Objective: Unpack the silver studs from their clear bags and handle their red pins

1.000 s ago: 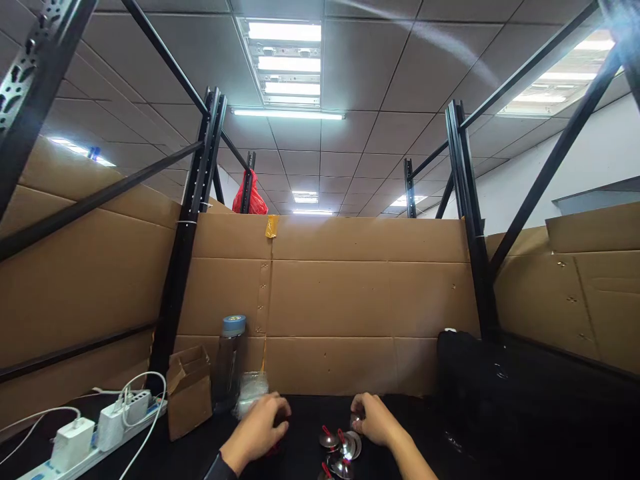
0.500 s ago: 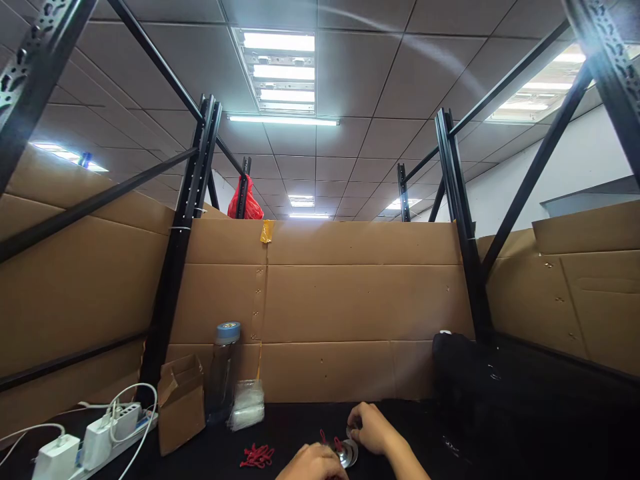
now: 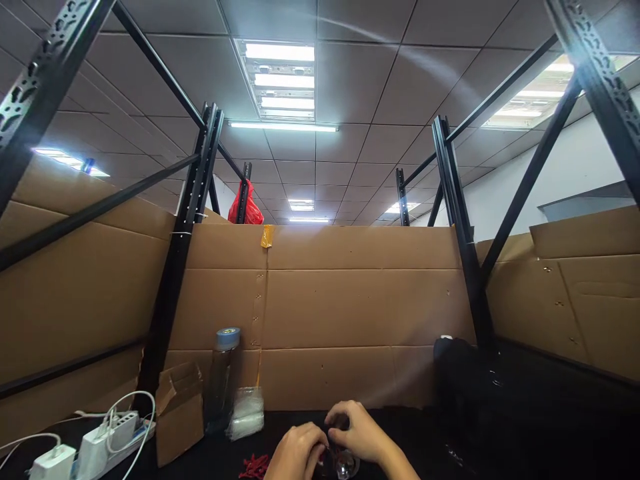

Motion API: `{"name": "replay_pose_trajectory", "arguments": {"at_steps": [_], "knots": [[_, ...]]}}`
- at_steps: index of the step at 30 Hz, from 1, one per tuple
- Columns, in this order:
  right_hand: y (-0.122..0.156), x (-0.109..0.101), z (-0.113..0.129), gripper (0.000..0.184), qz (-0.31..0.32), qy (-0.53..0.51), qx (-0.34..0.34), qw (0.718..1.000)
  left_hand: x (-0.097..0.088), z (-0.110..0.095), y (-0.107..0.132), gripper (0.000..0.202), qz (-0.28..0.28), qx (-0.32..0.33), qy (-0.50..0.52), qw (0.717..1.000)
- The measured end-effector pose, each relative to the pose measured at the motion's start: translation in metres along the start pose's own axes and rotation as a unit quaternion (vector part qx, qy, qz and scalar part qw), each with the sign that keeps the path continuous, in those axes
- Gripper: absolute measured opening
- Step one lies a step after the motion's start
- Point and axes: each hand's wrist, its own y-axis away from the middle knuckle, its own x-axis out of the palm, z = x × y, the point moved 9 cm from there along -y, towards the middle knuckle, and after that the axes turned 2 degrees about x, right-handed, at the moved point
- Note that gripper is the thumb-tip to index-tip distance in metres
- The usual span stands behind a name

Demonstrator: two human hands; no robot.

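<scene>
My left hand [image 3: 296, 452] is low in the middle of the view, its fingers curled inward and its fingertips close to those of my right hand. My right hand [image 3: 359, 433] arches over from the right, thumb and forefinger bent towards each other in a pinch. Whatever either hand pinches is too small or hidden to name. Just below my right hand, a shiny round object [image 3: 346, 463], clear or silvery, lies on the black surface, partly covered. A bundle of red cord [image 3: 254, 467] rests left of my left hand.
A clear bottle with a blue lid [image 3: 223, 380], a small cardboard box [image 3: 179, 417] and a clear plastic packet [image 3: 246, 413] stand at the back left. White power strips with cables [image 3: 107, 443] lie further left. Cardboard walls [image 3: 350, 310] enclose the black surface; black fabric [image 3: 463, 380] is heaped right.
My right hand has moved left, and my left hand has risen to meet it near the shiny object. The red cord seen between the hands is now mostly hidden. The view has tilted slightly up.
</scene>
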Motion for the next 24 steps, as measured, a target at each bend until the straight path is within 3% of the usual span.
{"name": "replay_pose_trajectory", "arguments": {"at_steps": [3, 8, 11, 14, 19, 24], "knots": [[0.001, 0.029, 0.004, 0.027, 0.103, -0.151, 0.042, 0.982, -0.033, -0.012, -0.001, 0.024, -0.077, 0.020, 0.057, 0.995], [0.009, 0.042, 0.020, 0.061, 0.157, -0.382, 0.037, 0.910, -0.064, -0.020, -0.002, 0.030, -0.141, 0.000, 0.106, 0.984], [0.014, 0.042, 0.026, 0.072, 0.168, -0.452, 0.026, 0.875, -0.064, -0.016, -0.001, 0.032, -0.141, -0.025, 0.117, 0.983], [0.014, 0.048, 0.027, 0.074, 0.176, -0.479, 0.021, 0.860, -0.061, -0.011, 0.000, 0.034, -0.141, -0.038, 0.130, 0.981], [0.008, 0.064, 0.022, 0.064, 0.175, -0.508, 0.017, 0.843, -0.057, -0.005, -0.002, 0.033, -0.135, -0.035, 0.136, 0.981], [0.010, 0.062, 0.024, 0.054, 0.155, -0.537, 0.035, 0.828, -0.058, -0.003, -0.002, 0.033, -0.134, -0.033, 0.158, 0.978]]}}
